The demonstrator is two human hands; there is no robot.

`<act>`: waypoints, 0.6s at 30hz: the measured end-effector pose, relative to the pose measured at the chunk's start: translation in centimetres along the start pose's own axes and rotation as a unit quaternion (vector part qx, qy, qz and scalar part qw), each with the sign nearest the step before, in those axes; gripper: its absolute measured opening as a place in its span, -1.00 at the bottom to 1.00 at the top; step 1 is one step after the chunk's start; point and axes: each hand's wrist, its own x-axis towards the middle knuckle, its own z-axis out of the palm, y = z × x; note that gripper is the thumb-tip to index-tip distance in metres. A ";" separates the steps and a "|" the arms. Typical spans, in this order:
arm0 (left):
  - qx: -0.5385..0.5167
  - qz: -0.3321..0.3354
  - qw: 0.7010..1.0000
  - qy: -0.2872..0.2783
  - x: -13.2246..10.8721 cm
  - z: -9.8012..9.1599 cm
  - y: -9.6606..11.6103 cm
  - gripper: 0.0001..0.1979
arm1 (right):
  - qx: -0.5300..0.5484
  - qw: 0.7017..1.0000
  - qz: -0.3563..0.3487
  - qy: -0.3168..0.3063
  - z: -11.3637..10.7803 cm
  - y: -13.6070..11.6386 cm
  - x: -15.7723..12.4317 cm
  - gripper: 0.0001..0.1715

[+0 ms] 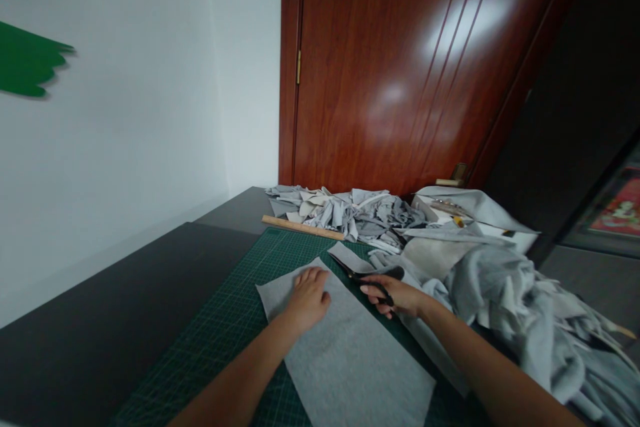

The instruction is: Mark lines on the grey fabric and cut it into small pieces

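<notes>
My left hand [307,295] lies palm down near the far end of a light grey fabric piece [363,363], its fingers stretched out and pressing the cloth. A pair of black-handled scissors [349,272] is in my right hand [395,295], beside the right edge of that piece. The scissor blades point away and to the left, next to a narrow grey fabric strip [353,255]. Under the cloth lies a green cutting mat [220,320] with a printed grid.
A wooden ruler [303,227] crosses the mat's far edge. Behind it sits a heap of grey scraps [345,210]. Large crumpled grey cloth [500,287] and a white box [440,207] stand on the right. A white wall [125,113] and a wooden door [370,67] bound the black table [100,327].
</notes>
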 end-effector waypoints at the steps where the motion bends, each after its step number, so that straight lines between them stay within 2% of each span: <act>1: -0.013 0.015 1.000 -0.010 -0.1 -0.3 -0.1 -0.52 | -0.002 1.000 0.003 0.011 -0.6 0.2 -0.3 -0.42; 5: -0.024 0.061 0.995 -0.075 -0.3 -1.3 -0.4 -0.58 | -0.008 0.998 0.014 0.068 -2.9 0.6 -1.6 -0.35; 8: 0.007 0.057 0.995 -0.084 -0.3 -1.5 -0.7 -0.59 | -0.034 0.992 0.015 0.121 -4.1 0.8 -2.1 -0.33; 12: 0.082 -0.034 0.994 -0.067 0.0 -1.6 -1.0 -0.58 | -0.156 0.968 0.035 0.192 -5.2 1.5 -1.6 -0.29; 15: 0.139 -0.113 0.983 -0.043 0.3 -1.8 -1.5 -0.56 | -0.268 0.937 0.037 0.222 -5.4 2.0 -1.2 -0.27; 18: 0.179 -0.151 0.972 -0.021 0.5 -2.1 -2.1 -0.56 | -0.327 0.914 0.041 0.237 -5.1 2.1 -1.3 -0.24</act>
